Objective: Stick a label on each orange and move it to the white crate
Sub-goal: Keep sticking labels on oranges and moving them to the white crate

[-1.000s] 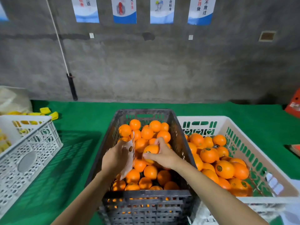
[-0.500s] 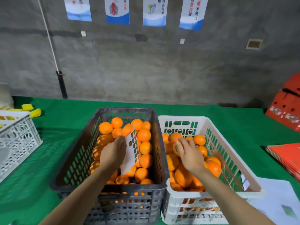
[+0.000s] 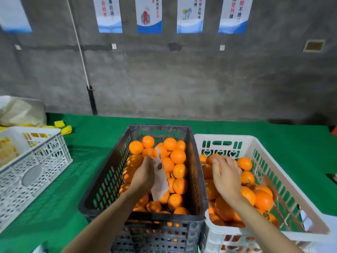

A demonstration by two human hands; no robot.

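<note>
Green cloth table (image 3: 54, 207). Left hand (image 3: 144, 177) pinches label sheet (image 3: 160, 183) over black crate (image 3: 158, 128), keeping stickers by the unlabelled fruit. Right hand (image 3: 227, 179) on orange (image 3: 212, 158) in white crate (image 3: 224, 137); gripping or letting go, can't tell.

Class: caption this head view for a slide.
Left hand holds label sheet over black crate; right hand over oranges in white crate.

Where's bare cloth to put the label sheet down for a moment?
Bare green cloth lies between the black crate and the patterned crate at left, and behind the crates up to the wall. Crowded: black crate and white crate sit flush, both heaped with oranges.
</note>
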